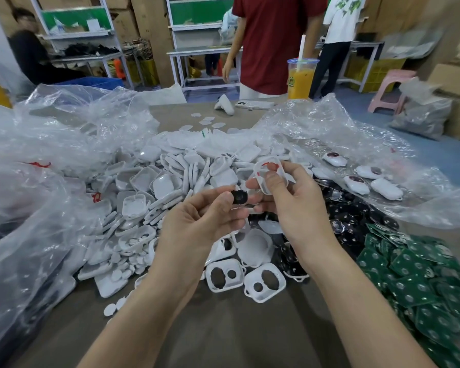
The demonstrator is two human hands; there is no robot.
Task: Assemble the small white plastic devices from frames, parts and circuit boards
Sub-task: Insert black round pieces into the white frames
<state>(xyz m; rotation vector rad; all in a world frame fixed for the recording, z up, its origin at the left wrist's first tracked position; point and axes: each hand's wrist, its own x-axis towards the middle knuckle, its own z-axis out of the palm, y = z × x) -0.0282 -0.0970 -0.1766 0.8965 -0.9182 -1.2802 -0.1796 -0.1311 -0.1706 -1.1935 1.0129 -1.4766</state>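
Head view: R hand (298, 205) pinches white frame (270, 176) above the heap, long axis roughly upright, open face prob. toward camera. L hand (205, 213) pinches small black disc (240, 197) just beside it. Beneath: white shells (170, 181); green circuit boards (422, 274) at right.

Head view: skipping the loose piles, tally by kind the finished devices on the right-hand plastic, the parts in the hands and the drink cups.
4 finished devices
1 white frame, in the right hand
1 black round part, in the left hand
1 drink cup
Total: 7
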